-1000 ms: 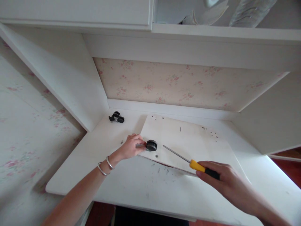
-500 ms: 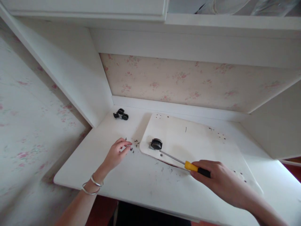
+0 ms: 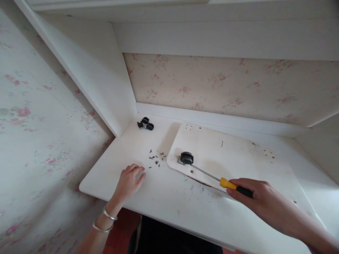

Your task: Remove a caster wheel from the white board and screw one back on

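My right hand (image 3: 254, 197) is closed round the yellow and black handle of a screwdriver (image 3: 228, 183). Its metal shaft slants left, with the tip close to a black caster wheel (image 3: 186, 158) on the white board (image 3: 212, 155). Whether the tip touches the caster I cannot tell. Over the desk to the left, my left hand (image 3: 131, 180) is empty, its fingers curved and apart. Just beyond its fingertips several small dark screws (image 3: 156, 162) lie scattered on the white desktop (image 3: 159, 201).
Loose black casters (image 3: 145, 123) sit together at the desk's back left corner. Groups of screw holes (image 3: 188, 127) mark the board's other corners. A white side panel (image 3: 92, 74) rises at the left, and a shelf (image 3: 225, 38) overhangs the back. Dark debris (image 3: 201, 188) lies before the board.
My left hand has drawn back from the screws toward the front edge. My right hand still holds the screwdriver by the caster. The whole view has shifted.
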`<state>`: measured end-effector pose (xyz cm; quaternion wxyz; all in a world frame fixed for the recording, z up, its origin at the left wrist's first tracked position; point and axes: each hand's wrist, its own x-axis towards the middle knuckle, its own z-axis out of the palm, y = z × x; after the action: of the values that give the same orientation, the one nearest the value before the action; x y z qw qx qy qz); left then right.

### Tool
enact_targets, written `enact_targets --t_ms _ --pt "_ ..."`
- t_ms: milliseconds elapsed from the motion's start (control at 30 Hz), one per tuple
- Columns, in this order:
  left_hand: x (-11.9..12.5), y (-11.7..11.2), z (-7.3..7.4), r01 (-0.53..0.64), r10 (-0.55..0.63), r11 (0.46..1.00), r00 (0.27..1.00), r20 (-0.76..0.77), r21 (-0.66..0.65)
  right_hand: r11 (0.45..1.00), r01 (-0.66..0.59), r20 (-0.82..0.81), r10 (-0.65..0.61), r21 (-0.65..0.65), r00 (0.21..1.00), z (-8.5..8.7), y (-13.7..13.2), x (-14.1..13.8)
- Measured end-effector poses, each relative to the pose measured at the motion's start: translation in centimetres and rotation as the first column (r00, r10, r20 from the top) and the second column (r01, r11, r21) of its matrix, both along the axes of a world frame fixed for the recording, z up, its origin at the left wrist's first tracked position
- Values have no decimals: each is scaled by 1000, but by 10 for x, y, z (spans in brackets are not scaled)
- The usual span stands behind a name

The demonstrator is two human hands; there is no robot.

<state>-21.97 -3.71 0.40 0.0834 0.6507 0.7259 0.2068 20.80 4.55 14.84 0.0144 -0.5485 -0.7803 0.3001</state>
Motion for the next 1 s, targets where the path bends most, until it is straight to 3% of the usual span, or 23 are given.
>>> enact_targets --t_ms 200,533,667,767,833,867,900,933,1000 --pt "16 12 -8 18 -20 1000 987 -161 -13 1000 23 17 -23 -13 1000 -2 1 3" --pt "22 27 -10 63 -61 998 973 -224 4 998 67 26 -67 3 997 2 0 8" --pt "21 27 -9 43 -43 999 994 -97 3 988 154 -33 -154 3 988 -2 -8 18" --pt "23 27 -4 -6 3 1000 979 202 18 981 196 -106 -196 -10 975 -4 -21 19" --pt "30 26 4 -73 75 997 869 489 -22 980 188 -153 -196 -65 969 -5 -34 12" --pt "35 26 8 -109 125 992 764 633 -64 977 189 -184 -205 -102 961 -6 -41 5" --pt "41 25 14 -133 172 985 620 765 -113 970 192 -211 -221 -149 952 -7 -49 -3" --pt "48 24 19 -145 204 977 433 878 -156 959 197 -239 -244 -204 940 -9 -56 -12" --pt "65 21 30 -155 198 968 0 980 -196 942 253 -319 -315 -219 894 -14 -70 -31"
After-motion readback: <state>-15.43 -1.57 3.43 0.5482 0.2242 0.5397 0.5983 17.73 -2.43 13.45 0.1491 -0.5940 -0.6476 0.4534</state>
